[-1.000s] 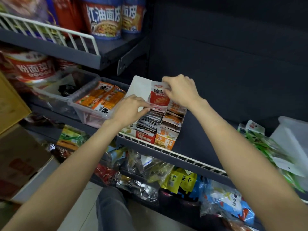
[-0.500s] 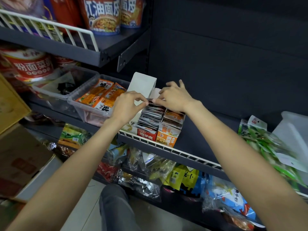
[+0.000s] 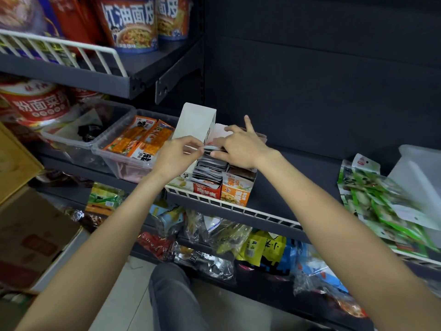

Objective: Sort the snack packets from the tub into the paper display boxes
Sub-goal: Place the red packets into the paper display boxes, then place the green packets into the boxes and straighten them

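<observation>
Snack packets (image 3: 210, 163): light, thin, slippery foil, judged floppy; best pinched by top edges. Left hand (image 3: 177, 155) pinches a packet edge; right hand (image 3: 241, 149), fingers extended, presses the row in the red display box (image 3: 206, 188).

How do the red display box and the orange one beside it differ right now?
The red display box is packed with upright silvery packets; the orange display box shows a darker, less filled top. The left hand and right hand work at the back of the red box's row; the right hand lies partly over the orange box. Both are paper boxes standing side by side behind the shelf's white wire rail.
</observation>
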The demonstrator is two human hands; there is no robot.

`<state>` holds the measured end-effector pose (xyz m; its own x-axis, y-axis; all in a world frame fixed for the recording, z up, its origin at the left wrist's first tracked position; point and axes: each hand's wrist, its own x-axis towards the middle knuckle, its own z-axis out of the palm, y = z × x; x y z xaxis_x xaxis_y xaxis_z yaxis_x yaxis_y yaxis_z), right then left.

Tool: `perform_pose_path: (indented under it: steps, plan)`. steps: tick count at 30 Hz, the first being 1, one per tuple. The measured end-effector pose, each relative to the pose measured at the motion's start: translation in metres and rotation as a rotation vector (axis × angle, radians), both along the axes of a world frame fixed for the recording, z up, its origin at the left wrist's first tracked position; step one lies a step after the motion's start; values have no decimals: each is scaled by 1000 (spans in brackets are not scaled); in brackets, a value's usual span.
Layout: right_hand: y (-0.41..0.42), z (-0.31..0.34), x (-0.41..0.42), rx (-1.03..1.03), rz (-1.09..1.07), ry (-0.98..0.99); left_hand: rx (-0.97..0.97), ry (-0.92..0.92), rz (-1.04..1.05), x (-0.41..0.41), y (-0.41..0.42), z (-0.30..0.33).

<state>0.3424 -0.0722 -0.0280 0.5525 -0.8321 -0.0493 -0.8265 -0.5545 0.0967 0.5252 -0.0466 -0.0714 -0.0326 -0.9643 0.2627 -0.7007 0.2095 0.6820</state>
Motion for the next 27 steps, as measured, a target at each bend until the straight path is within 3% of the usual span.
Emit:
perform_pose_path:
  steps: [3,6,10,14,17,22,27]
  plan:
    - [5,2,-10,-53,34,-117,-47,-41,15,2,6,1]
    - [20,2,-26,-186,54,-337,-214,-87,17,-9,24,12]
    - [59,-6,-72,-367,-22,-685,-440,64,-70,-55,64,41]
    - [95,-28,-149,-370,-221,-784,-476,167,-277,-120,85,45]
    - [115,-45,-217,-377,-431,-735,-272,199,-420,-181,78,27]
    - [128,-67,-306,-299,-719,-458,162,212,-526,-285,42,-17]
    - [114,-82,-334,-179,-774,-249,233,55,-518,-360,9,-46]
